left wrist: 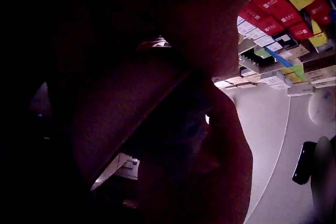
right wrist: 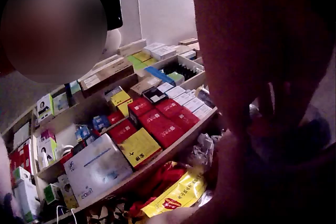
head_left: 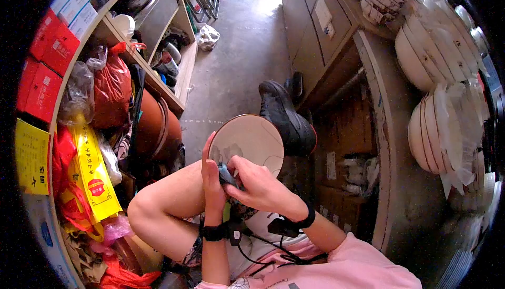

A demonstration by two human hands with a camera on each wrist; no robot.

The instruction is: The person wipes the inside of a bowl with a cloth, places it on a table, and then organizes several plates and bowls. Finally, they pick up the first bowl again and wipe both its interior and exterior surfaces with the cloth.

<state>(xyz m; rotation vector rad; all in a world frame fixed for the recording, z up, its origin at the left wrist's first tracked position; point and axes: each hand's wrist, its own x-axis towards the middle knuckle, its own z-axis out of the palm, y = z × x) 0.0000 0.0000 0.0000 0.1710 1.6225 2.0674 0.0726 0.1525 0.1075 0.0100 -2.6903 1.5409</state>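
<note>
A round white dish (head_left: pixel 255 139) with a brown rim and grey patches on its face is tilted over the person's lap. My left hand (head_left: pixel 211 186) grips it by its left edge, fingers along the outer side and thumb upright near the rim. My right hand (head_left: pixel 260 186) pinches a blue-grey piece of what looks like cloth (head_left: pixel 225 175) between thumb and fingers, close against the dish's near side. Much of that piece is hidden by the fingers. In the left wrist view the hand and dish are very dark; in the right wrist view the right hand (right wrist: pixel 262 40) is in shadow.
Stacks of white bowls (head_left: pixel 428 57) stand on the cabinet at right. On the left, shelves hold red boxes (head_left: pixel 44 63), with a red plastic bag (head_left: pixel 111 84) and a yellow packet (head_left: pixel 93 173) beside them. A black shoe (head_left: pixel 284 118) is on the floor ahead.
</note>
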